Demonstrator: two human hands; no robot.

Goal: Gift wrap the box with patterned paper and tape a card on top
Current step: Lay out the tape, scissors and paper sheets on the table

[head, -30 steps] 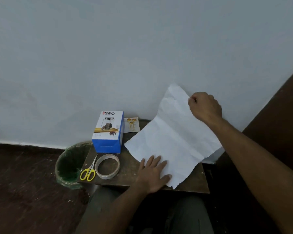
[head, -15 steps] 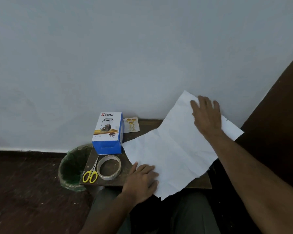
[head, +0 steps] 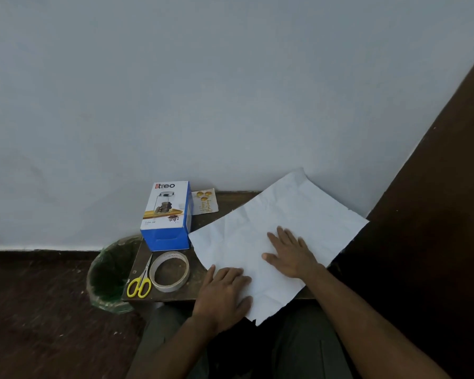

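While both palms press sheet flat, right hand (head: 290, 255) lies spread wide on wrapping paper (head: 285, 214), left hand (head: 225, 289) flat at near edge, likely smoothing creases. Box (head: 166, 214) beyond left hand, unwrapped; card (head: 205, 201) behind; tape roll (head: 169, 271), scissors (head: 140, 281) just left.

The box (head: 167, 214) reads "treo" (smaller print below: "Cube Jar").

Both forearms were bare, with no sleeves, watch or rings showing on the left hand (head: 225, 292) or right hand (head: 290, 255); the legs (head: 307, 340) near the bottom edge wore dark olive-grey trousers
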